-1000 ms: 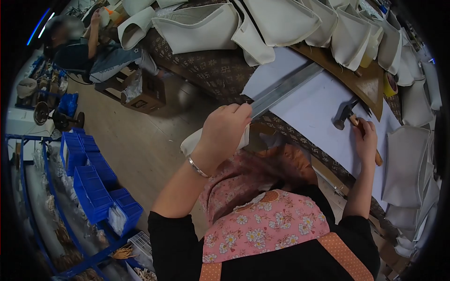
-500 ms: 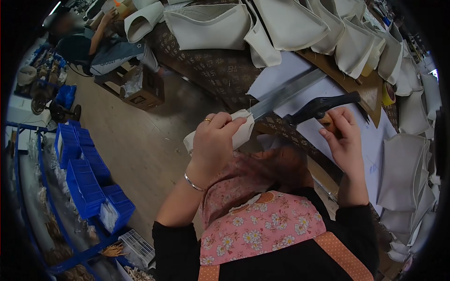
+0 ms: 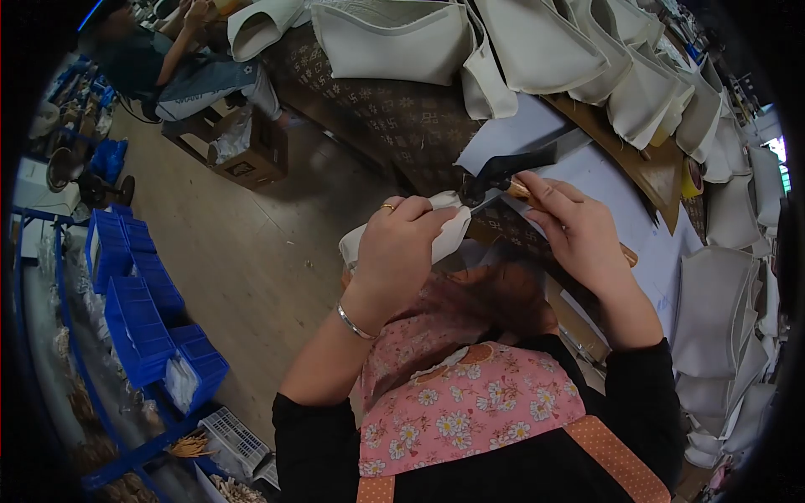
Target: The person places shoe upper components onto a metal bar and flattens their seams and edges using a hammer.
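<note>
My left hand (image 3: pixel 394 251) is closed around a cream-white leather-like piece (image 3: pixel 453 235), fingers over its top and a ring and bracelet showing. The piece sits at the near end of a flat metal bar (image 3: pixel 574 144) that sticks out from the table. My right hand (image 3: pixel 579 230) grips the wooden handle of a hammer (image 3: pixel 509 166) with a black head. The hammer's face is at the piece's right edge, close to my left fingertips; whether it touches cannot be made out.
Several cream bag-like pieces (image 3: pixel 394 46) line the table's back and right side. A brown triangular board (image 3: pixel 662 180) lies on white sheeting. Blue bins (image 3: pixel 138 327) stand on a rack at left. Beyond a cardboard box (image 3: pixel 256 155), another person (image 3: pixel 138 63) sits.
My right hand has brought the hammer left and down, from above the bar to the edge of the cream piece. My left hand keeps its hold; the view has shifted slightly.
</note>
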The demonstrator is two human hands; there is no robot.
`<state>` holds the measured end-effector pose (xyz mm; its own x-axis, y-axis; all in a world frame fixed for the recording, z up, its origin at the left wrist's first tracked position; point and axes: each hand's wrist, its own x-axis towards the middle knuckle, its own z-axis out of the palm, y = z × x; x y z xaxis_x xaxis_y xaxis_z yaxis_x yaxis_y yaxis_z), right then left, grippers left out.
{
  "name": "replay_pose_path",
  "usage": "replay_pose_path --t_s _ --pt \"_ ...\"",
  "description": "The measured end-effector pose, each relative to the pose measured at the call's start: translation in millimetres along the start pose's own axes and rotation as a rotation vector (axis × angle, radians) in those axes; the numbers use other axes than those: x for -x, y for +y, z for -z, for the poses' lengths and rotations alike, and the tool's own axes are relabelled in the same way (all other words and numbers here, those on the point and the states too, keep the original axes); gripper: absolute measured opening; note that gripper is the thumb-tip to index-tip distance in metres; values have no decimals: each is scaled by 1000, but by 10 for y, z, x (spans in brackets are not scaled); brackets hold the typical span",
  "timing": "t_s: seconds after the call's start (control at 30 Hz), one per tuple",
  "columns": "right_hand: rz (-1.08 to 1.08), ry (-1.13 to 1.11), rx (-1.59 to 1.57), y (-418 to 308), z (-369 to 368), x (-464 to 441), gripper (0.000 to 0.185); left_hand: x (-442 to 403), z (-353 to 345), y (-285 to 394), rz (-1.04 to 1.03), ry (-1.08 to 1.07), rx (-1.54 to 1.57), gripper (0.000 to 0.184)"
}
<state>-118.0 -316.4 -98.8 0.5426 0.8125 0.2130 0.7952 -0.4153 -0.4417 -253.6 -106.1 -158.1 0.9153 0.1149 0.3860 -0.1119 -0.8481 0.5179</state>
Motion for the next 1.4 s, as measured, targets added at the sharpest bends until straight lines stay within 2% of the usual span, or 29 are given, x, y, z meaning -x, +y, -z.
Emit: replay_pose_path --t_s 0.07,0.1,0.17,0.2,0.27,0.3,0.37,0.4,0.47,0.5,0.57,0.7,0.77,0.8,0.87,0.97,1.2,1.27,1.33,1.37,1.4 --pt "77 185 -33 14 -49 6 49 14 15 8 34 21 57 30" --pt "78 179 -33 21 -76 11 49 21 7 6 39 23 60 30" --pt "101 314 -55 28 -118 4 47 15 5 -3 11 -14 -8 29" --pt "101 314 -55 4 -91 -8 47 20 4 -1 11 -14 -9 29" --pt "53 -2 176 -47 -2 -38 44 22 -4 11 10 -6 -27 29" --pt "47 1 175 -25 2 -30 44 23 -4 14 6 -10 -27 29" --pt "79 200 88 38 13 -34 46 25 -6 13 11 2 -8 28" --pt "81 194 89 59 -27 -33 46 23 -5 18 16 4 -5 28" --pt "146 415 -54 90 -134 -22 47 10 8 29 16 24 8 23" --pt "145 414 -55 69 -129 -18 47 14 5 21 17 22 9 23" --pt "97 47 59 20 -80 -6 46 15 -5 2 36 54 52 17" --pt "164 145 217 104 -27 11 47 39 -10 0 51 81 49 11" --pt "274 312 -88 165 -191 13 48 54 -24 -16 65 83 34 11" --pt "276 309 -87 128 -198 1 48 65 -11 21 68 85 35 11" --pt "142 96 98 30 -195 -20 47 105 69 151 180 99 -169 14" --pt "172 68 122 49 -138 -35 50 290 231 172 286 43 -280 24" --pt "216 110 150 155 3 -14 49 461 150 -18 172 36 -218 41" --pt "364 372 -160 124 -144 -19 45 470 130 -31 168 32 -199 47" --pt "300 -70 204 -25 -51 -128 46 461 136 -13 172 30 -180 47" --pt "279 41 60 -7 -96 -159 46 457 145 -11 176 24 -165 46" --pt "282 43 64 13 -70 -163 46 443 150 -16 174 29 -166 46"
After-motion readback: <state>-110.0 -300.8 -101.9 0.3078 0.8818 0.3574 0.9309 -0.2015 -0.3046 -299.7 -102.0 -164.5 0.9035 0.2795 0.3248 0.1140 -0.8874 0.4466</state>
